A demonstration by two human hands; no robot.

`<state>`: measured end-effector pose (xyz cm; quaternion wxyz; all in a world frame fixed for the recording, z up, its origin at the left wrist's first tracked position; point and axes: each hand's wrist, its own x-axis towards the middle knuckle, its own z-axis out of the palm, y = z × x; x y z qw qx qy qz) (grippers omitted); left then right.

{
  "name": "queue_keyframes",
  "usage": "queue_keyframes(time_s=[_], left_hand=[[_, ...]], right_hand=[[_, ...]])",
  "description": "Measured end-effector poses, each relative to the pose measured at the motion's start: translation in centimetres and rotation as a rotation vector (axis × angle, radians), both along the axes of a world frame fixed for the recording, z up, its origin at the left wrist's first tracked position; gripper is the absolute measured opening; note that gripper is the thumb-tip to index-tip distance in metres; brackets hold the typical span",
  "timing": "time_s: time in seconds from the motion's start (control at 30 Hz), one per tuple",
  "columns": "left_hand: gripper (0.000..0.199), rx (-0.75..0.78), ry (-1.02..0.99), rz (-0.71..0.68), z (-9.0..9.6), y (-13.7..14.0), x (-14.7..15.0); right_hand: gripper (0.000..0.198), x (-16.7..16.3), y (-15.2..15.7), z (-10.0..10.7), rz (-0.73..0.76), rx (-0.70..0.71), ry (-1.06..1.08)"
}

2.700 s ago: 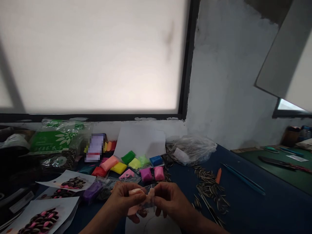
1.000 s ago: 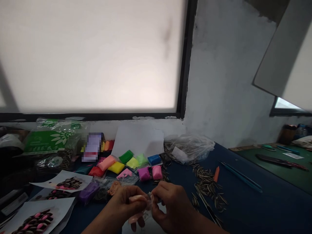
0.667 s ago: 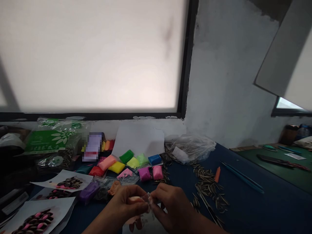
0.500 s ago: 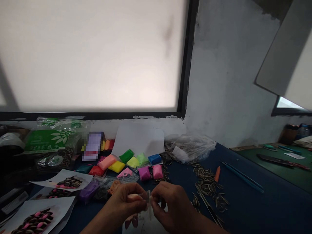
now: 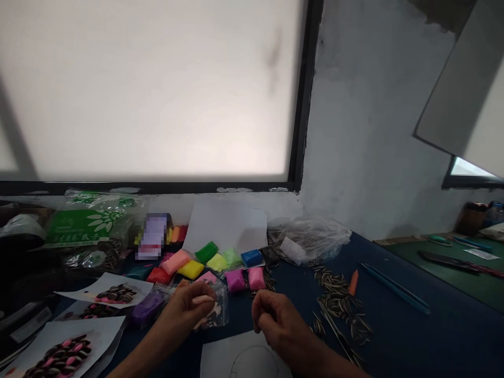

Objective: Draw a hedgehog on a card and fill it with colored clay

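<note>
My left hand (image 5: 185, 310) is closed, with a lump of pale pink clay (image 5: 202, 300) showing between thumb and fingers. Right against that hand is a clear plastic bag (image 5: 222, 310) with pale clay bits in it; I cannot tell whether my fingers also grip it. My right hand (image 5: 277, 320) is held apart from the left, fingers curled together over the paper's right side; whatever they may pinch is hidden. Below the hands lies a white sheet (image 5: 220, 357) with a faint curved outline drawn on it.
Several colourful clay packets (image 5: 190, 269) lie behind my hands. Printed pictures (image 5: 65, 352) are at the left. Sunflower seeds (image 5: 338, 299), tweezers (image 5: 334, 328), an orange stick (image 5: 353, 282) and a blue tool (image 5: 394, 289) lie at the right. A seed bag (image 5: 74, 226) stands at the back left.
My hands have moved apart; the left went left, carrying the clay. The clear bag, formerly between both hands, is now by the left hand only. More of the drawn sheet shows.
</note>
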<state>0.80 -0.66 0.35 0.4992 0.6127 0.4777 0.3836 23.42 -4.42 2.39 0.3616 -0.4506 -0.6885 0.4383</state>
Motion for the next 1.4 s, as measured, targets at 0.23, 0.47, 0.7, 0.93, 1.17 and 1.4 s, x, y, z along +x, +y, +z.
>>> queue_keyframes(time_s=[0.23, 0.47, 0.7, 0.93, 1.17, 1.4], left_hand=[[0.037, -0.061, -0.101, -0.107, 1.4, -0.8, 1.2], [0.035, -0.113, -0.271, -0.208, 1.3, -1.2, 1.8], [0.048, -0.116, -0.243, -0.276, 1.6, -2.1, 2.8], [0.054, -0.146, -0.246, -0.223, 2.6, -2.6, 3.1], [0.052, -0.283, -0.338, -0.191, 2.6, -3.0, 3.4], [0.051, -0.124, -0.234, -0.239, 1.6, -1.9, 2.4]], right_hand=[[0.012, 0.7, 0.0, 0.8, -0.023, -0.107, -0.073], [0.02, 0.5, -0.2, 1.3, 0.045, -0.143, -0.05], [0.02, -0.2, -0.8, 0.2, 0.035, 0.023, -0.102], [0.019, -0.5, -0.8, 0.4, 0.068, -0.014, 0.001], [0.023, -0.7, -1.2, 1.0, 0.068, -0.013, 0.024], [0.029, -0.6, -0.8, 0.5, 0.009, 0.017, 0.006]])
